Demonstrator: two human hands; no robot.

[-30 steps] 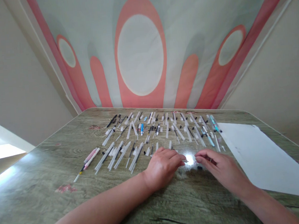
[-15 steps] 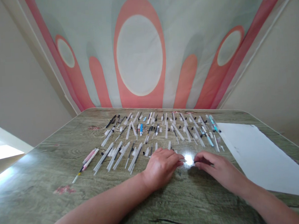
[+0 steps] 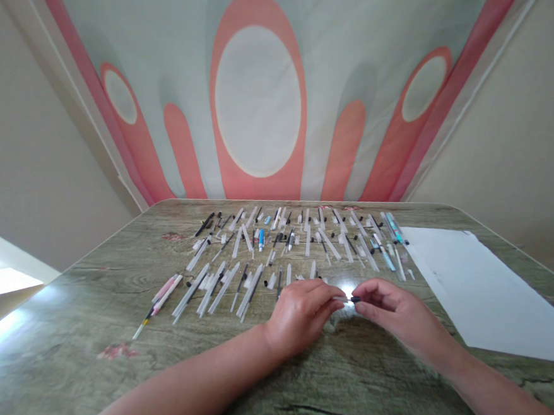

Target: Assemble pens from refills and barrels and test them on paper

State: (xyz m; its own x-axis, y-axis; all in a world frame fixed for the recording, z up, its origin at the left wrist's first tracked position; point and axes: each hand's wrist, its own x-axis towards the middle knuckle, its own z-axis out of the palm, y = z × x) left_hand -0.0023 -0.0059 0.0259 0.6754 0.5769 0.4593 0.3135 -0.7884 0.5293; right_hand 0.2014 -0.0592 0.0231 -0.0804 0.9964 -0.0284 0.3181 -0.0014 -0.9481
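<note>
Pinching a small black piece [image 3: 355, 299] between thumb and fingertips, the right hand [image 3: 396, 306] has lifted it from the tabletop [image 3: 365, 378], where it lay a second ago, to the slim pale tip [image 3: 341, 299] grasped by the left hand [image 3: 299, 308]; whether they touch, I cannot tell. Beyond, the white paper [image 3: 492, 300] and rows of pen parts [image 3: 261, 241] lie unchanged.

A wood-patterned table [image 3: 76, 322] is marked with reddish patches [image 3: 117, 351], and its left edge is lit by glare [image 3: 10, 327]. A white sheet of paper [image 3: 496, 299] is laid along the table's right side. Beyond the far edge, a pale backdrop [image 3: 331, 39] is printed with coral arches [image 3: 185, 150] and white ovals [image 3: 260, 101] and is flanked by plain grey walls [image 3: 19, 124]
</note>
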